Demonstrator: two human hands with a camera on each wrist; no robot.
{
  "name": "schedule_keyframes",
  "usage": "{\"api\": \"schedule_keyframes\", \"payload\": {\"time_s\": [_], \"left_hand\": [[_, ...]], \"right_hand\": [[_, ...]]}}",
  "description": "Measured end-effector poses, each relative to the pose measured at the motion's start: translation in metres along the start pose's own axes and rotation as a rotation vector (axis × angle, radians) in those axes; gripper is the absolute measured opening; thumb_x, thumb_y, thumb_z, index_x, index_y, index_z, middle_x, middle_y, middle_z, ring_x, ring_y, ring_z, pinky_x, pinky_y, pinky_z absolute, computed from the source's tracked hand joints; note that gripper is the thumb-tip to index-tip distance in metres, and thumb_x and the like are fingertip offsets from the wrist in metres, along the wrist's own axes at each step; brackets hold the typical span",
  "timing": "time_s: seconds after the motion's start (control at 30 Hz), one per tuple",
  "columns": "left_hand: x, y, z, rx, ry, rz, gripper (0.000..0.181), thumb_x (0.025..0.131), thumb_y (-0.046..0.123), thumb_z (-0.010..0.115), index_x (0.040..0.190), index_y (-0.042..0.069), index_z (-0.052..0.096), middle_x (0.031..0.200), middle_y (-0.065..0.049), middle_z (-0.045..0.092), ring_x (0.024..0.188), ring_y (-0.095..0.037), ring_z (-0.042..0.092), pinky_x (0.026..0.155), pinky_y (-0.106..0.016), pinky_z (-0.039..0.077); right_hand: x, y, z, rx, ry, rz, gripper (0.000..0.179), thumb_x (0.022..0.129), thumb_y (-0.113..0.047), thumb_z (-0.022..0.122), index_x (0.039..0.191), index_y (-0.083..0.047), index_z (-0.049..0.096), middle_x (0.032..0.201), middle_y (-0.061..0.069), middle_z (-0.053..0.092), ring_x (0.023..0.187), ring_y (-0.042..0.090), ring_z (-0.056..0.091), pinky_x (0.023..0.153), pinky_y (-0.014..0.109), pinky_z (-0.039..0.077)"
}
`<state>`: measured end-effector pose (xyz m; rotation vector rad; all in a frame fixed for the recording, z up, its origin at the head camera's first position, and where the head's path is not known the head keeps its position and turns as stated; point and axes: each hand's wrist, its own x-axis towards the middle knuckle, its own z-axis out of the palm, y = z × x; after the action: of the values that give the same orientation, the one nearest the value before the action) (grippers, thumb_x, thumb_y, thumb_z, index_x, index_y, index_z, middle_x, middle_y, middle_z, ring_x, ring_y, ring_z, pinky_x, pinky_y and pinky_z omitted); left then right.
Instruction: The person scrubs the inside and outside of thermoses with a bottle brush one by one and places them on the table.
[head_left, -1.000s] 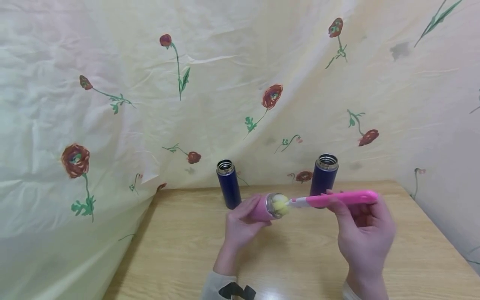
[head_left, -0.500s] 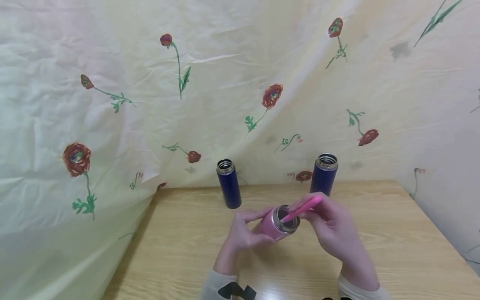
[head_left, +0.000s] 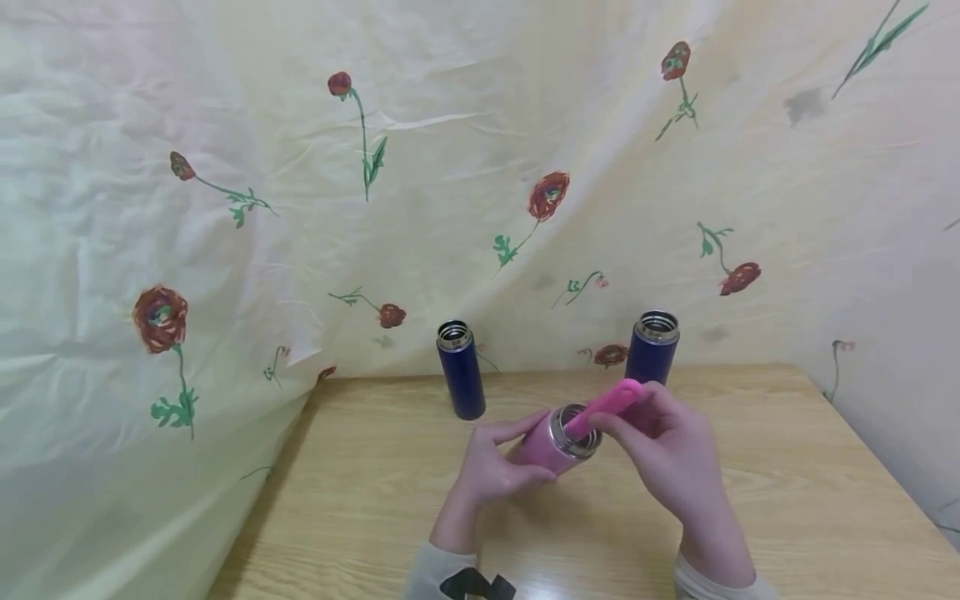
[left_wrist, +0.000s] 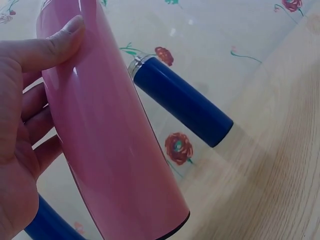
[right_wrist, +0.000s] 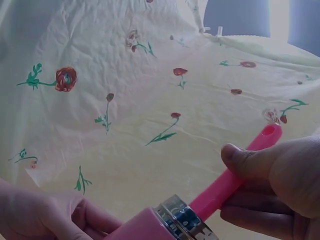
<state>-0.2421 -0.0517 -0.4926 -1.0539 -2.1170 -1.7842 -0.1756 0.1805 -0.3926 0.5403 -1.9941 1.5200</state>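
Observation:
My left hand [head_left: 491, 467] grips a pink thermos bottle [left_wrist: 115, 130] around its side, thumb on the near face. The bottle is tilted, its bare steel mouth [head_left: 576, 432] pointing up and to the right. My right hand [head_left: 678, 454] pinches the pink handle [right_wrist: 235, 180] of a bottle brush between thumb and fingers. The brush is sunk into the bottle's mouth, so its head is hidden inside. In the right wrist view the handle runs straight down into the threaded steel neck [right_wrist: 184, 220].
Two dark blue thermos bottles without lids stand upright at the back of the wooden table [head_left: 360, 500]: one at the left [head_left: 461, 375], one at the right [head_left: 651, 354], partly behind my right hand. A cream cloth with red flowers [head_left: 420, 167] hangs behind the table.
The brush has gone from the bottle's mouth, where its yellow head showed, deep inside. My right hand has moved left and closer to the pink bottle, which has turned its mouth more upward.

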Motion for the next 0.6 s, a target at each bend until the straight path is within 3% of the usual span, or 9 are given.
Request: {"api": "schedule_keyframes", "payload": {"time_s": [0.13,0.27,0.43,0.6], "left_hand": [[0.0,0.001,0.001,-0.005,0.018,-0.032,0.075,0.069,0.003,0.098,0.138,0.006,0.072,0.131,-0.006,0.074,0.121,-0.022,0.071,0.113,-0.043,0.051],[0.001,0.0,0.002,0.011,0.03,-0.046,0.075,0.068,0.002,0.099,0.138,0.005,0.072,0.131,-0.006,0.074,0.121,-0.022,0.071,0.114,-0.044,0.05],[0.0,-0.001,0.002,0.04,0.048,-0.102,0.077,0.066,0.003,0.1,0.138,0.01,0.073,0.132,-0.001,0.074,0.123,-0.02,0.07,0.116,-0.046,0.048],[0.0,-0.004,0.002,0.039,0.061,-0.185,0.078,0.067,0.002,0.099,0.139,0.016,0.073,0.134,0.005,0.073,0.128,-0.019,0.067,0.117,-0.045,0.045]], "right_hand": [[0.0,-0.004,0.001,0.036,0.142,0.156,0.026,0.079,0.016,0.086,0.099,0.006,0.073,0.09,0.001,0.081,0.079,0.009,0.078,0.072,0.023,0.064],[0.001,-0.006,-0.001,0.136,0.249,0.228,0.029,0.081,0.02,0.082,0.108,0.012,0.074,0.09,0.005,0.081,0.078,0.013,0.079,0.068,0.027,0.064],[0.0,-0.007,-0.003,0.076,0.284,0.203,0.028,0.087,0.016,0.079,0.114,0.008,0.078,0.096,0.001,0.082,0.08,0.011,0.079,0.07,0.026,0.064],[0.0,-0.012,-0.008,0.059,0.296,0.122,0.021,0.093,0.014,0.074,0.114,0.011,0.074,0.099,0.006,0.081,0.081,0.013,0.078,0.074,0.027,0.064]]}}
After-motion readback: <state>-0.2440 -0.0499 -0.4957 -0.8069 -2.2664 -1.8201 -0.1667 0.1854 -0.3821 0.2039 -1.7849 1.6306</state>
